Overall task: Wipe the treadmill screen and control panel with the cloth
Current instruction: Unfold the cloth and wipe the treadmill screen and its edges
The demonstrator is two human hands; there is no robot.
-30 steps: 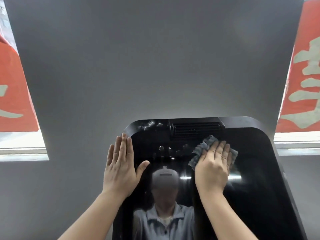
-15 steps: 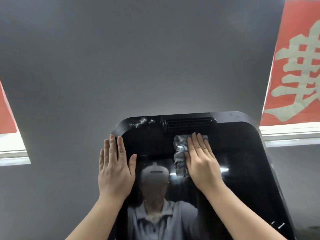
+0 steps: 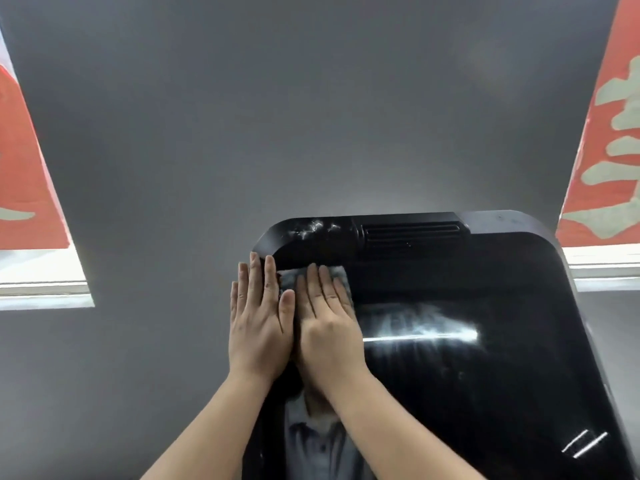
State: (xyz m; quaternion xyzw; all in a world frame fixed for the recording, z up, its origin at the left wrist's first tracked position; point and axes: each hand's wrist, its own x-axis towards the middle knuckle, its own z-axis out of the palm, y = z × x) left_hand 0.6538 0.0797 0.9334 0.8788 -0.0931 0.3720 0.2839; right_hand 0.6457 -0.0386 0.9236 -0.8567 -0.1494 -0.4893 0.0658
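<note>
The glossy black treadmill screen point(image 3: 467, 375) fills the lower right of the head view, with a slotted vent point(image 3: 412, 232) along its top edge. My right hand point(image 3: 329, 327) lies flat on a grey-blue cloth point(image 3: 289, 277), pressing it against the upper left part of the screen. Most of the cloth is hidden under the fingers. My left hand point(image 3: 258, 323) rests flat with fingers together on the screen's left edge, touching my right hand. Pale smears point(image 3: 310, 228) mark the top left corner of the frame.
A plain grey wall point(image 3: 311, 116) stands behind the screen. Red banners with pale characters hang at the left point(image 3: 24, 168) and right point(image 3: 609, 161), with bright window sills under them. A wet streak point(image 3: 419, 327) glints on the screen.
My right hand has slid the cloth leftward across the top of the screen until it meets my left hand. The left hand stays on the left edge. The view has shifted right.
</note>
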